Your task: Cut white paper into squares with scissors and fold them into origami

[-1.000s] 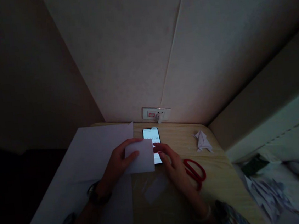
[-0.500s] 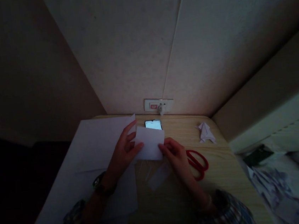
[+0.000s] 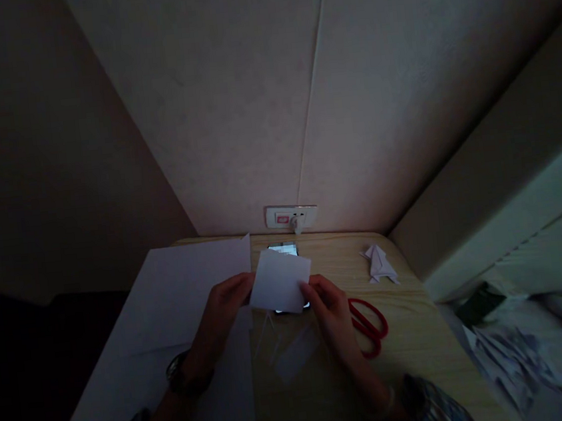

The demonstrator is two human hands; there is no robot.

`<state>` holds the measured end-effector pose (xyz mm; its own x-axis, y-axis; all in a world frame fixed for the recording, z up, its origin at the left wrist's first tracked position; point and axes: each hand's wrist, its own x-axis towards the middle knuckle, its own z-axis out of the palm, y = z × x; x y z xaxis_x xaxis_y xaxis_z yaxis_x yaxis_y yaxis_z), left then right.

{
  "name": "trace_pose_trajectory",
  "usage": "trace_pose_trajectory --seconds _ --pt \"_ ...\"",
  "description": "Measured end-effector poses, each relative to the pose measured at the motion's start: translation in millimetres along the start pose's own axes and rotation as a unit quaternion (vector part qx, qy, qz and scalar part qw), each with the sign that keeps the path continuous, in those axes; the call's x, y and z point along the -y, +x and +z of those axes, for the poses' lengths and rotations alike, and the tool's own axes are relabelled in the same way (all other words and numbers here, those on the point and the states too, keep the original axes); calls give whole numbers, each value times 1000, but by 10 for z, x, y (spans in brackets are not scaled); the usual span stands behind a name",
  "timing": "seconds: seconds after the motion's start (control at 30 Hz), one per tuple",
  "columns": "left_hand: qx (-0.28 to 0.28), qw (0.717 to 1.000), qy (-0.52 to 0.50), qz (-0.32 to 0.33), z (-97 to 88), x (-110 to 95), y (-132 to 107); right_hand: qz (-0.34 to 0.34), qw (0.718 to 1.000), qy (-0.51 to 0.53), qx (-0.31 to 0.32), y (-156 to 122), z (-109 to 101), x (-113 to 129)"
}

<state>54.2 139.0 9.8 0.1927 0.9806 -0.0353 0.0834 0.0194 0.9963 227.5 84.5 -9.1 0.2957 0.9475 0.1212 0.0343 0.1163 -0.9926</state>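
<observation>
A small white square sheet of paper [image 3: 279, 281] is held up above the table, tilted a little. My right hand [image 3: 332, 312] pinches its lower right edge, thumb on top. At the paper's left edge is my left hand [image 3: 225, 307], fingers drawn together on it. Behind the sheet a lit phone [image 3: 283, 248] lies partly covered. Red-handled scissors [image 3: 370, 325] rest beside my right hand, their blades hidden under it. Thin paper strips [image 3: 265, 338] and a pale rectangular scrap [image 3: 296, 355] lie below the sheet.
Large white sheets [image 3: 188, 280] cover the left of the wooden table [image 3: 425, 342]. A folded paper frog [image 3: 380, 264] sits at the back right. On the wall is a socket [image 3: 292, 217] with a plug in it. Crumpled papers [image 3: 512, 360] lie beyond the table's right edge.
My left hand has shifted from spread fingers over the paper to closed fingers at its left edge. The sheet has turned slightly. The view has tilted up.
</observation>
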Motion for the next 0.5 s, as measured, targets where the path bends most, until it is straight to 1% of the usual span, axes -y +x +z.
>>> trace_pose_trajectory --seconds 0.17,0.37,0.5 --pt "11 1000 5 17 -21 -18 17 -16 999 -36 -15 -18 -32 15" --pt "58 996 3 73 -46 -22 -9 -3 1000 -12 16 58 -41 -45" --pt "68 996 2 53 -51 -55 -45 19 999 6 27 83 -20 -120"
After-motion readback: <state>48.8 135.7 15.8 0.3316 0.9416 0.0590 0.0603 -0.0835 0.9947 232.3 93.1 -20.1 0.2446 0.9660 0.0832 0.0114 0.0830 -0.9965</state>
